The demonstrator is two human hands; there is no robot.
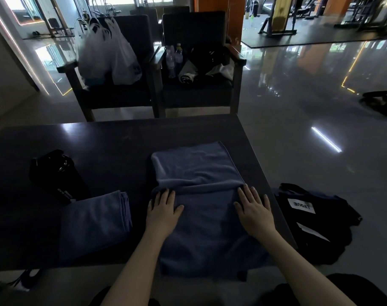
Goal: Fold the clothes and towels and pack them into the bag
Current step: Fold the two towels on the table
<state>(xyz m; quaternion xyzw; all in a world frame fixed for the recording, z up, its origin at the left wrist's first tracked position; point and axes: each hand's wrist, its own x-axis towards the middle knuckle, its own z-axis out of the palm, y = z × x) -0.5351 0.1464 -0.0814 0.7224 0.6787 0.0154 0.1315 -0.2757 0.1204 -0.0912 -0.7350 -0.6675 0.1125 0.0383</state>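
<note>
Towel (199, 171) lies folded over on the table (110, 140), and you've got your left hand (163, 208) and right hand (254, 206) pressing flat on it, fingers straight, gripping nothing.

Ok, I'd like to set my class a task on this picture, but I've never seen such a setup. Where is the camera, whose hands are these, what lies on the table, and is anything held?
There is no machine here. A person wears one wide-angle camera on the head, so you look down at their own arms. The left hand and right hand lie flat, fingers straight, pressing on a blue towel that is partly folded over on the dark table. Nothing is gripped. To the left lies a second towel, already folded, and behind it a black bottle. Off the table's right edge lies a black bundle with a white label, perhaps the bag. Two chairs beyond the table hold plastic bags and bottles.
</note>
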